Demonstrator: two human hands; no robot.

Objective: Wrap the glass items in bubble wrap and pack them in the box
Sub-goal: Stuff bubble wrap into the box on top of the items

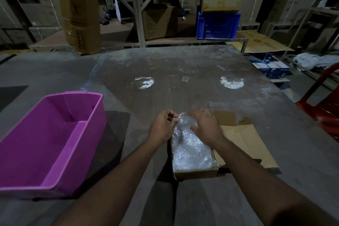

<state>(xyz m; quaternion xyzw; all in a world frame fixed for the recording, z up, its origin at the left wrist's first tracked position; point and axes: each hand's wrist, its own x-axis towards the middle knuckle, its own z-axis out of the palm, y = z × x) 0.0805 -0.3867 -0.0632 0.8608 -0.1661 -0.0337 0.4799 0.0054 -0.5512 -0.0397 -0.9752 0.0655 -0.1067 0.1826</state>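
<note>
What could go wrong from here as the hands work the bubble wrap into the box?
The bubble wrap bulges above the box at its far end, where the left hand pinches it and the right hand presses it; hard pressing might stress glass inside. The box may not close over the bulge. Dim light and cloudy wrap hide whether any glass is exposed.

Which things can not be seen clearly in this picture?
Head view:
- Glass items: hidden by bubble wrap in the box.
- Left hand fingertips: too blurred to tell the grip.
- Right hand covers the box's far end.
- Red chair: cut off by the right edge.
</note>
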